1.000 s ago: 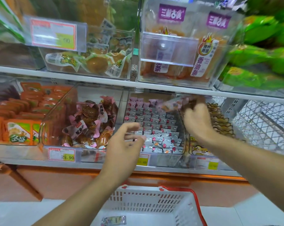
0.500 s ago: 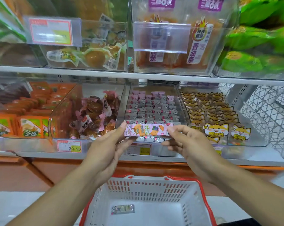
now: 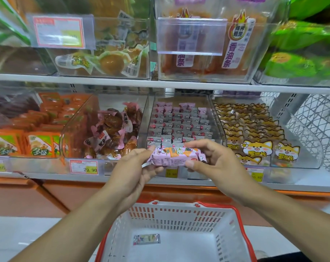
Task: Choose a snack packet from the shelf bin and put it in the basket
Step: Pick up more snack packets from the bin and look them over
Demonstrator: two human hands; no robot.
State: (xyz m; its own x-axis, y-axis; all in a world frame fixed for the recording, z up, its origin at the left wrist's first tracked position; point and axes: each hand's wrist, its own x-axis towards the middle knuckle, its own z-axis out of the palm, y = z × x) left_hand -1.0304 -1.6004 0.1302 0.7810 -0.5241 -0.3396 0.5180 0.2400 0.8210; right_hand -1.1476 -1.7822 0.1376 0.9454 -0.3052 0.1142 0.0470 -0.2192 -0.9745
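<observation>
Shop shelves point(image 3: 160, 85) stacked with clear bins of snacks fill the background, above a white basket point(image 3: 171, 220) with a red rim on the floor. Before the middle bin point(image 3: 181, 121), a left hand point(image 3: 134, 171) and a right hand point(image 3: 215, 159) pinch the two ends of a pink packet point(image 3: 174, 156), held level over the basket. One small packet point(image 3: 146, 239) lies inside.

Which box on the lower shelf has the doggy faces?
The far-right clear bin: its yellow packets show cartoon dog faces. The others hold pink, brown and orange packets.
</observation>
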